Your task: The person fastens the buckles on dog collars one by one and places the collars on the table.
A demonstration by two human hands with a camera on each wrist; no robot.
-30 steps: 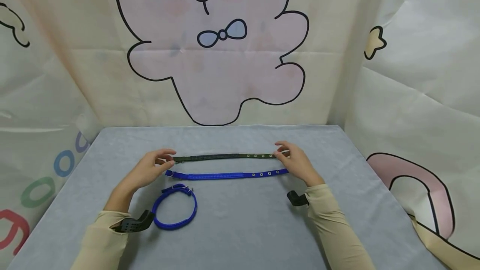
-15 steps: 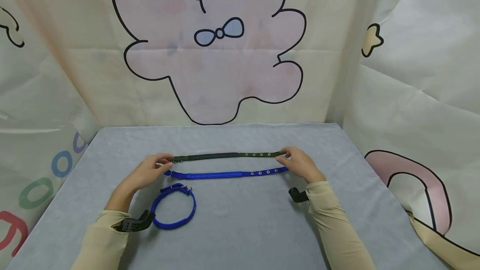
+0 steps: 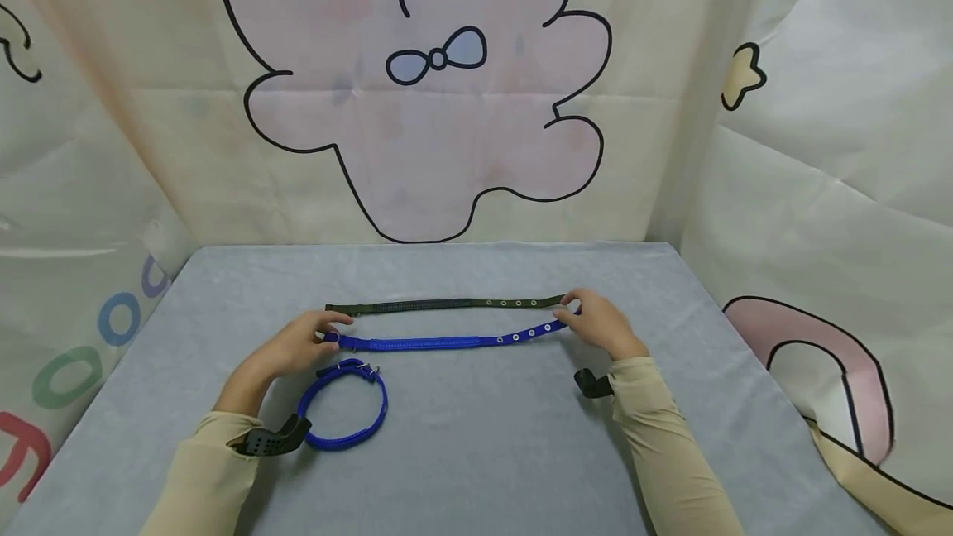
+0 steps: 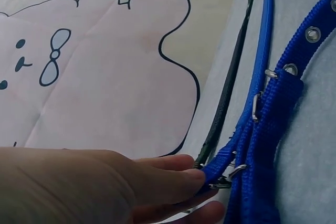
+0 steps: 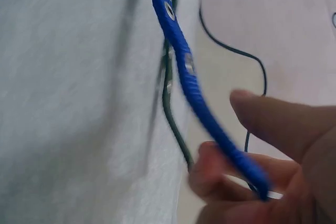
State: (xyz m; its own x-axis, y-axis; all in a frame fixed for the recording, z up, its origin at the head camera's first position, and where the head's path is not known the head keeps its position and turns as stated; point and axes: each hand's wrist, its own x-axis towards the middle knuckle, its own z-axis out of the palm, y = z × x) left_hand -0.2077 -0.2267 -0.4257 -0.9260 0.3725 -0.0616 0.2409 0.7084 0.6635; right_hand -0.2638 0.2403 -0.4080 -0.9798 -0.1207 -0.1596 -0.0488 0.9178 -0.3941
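Observation:
A straight blue pet collar (image 3: 424, 344) lies across the table, its holed right end raised off the cloth. My left hand (image 3: 301, 342) pinches its buckle end between thumb and fingers; the left wrist view shows the blue webbing (image 4: 218, 163) at the thumb tip. My right hand (image 3: 599, 325) holds the holed end, the strap (image 5: 202, 108) running between thumb and curled fingers, with the thumb tip apart from it. Behind it, a dark green collar (image 3: 424, 305) lies stretched out, its right end by my right fingertips.
A second blue collar (image 3: 342, 442), buckled into a ring, lies in front of my left hand, close to the left wrist's black camera mount (image 3: 275, 439). Grey cloth covers the table (image 3: 476, 453). Printed curtains (image 3: 462, 147) stand behind and at both sides.
My left hand has gone from the green collar's end to the blue collar's buckle end. My right hand has left the green collar and raised the blue collar's holed end.

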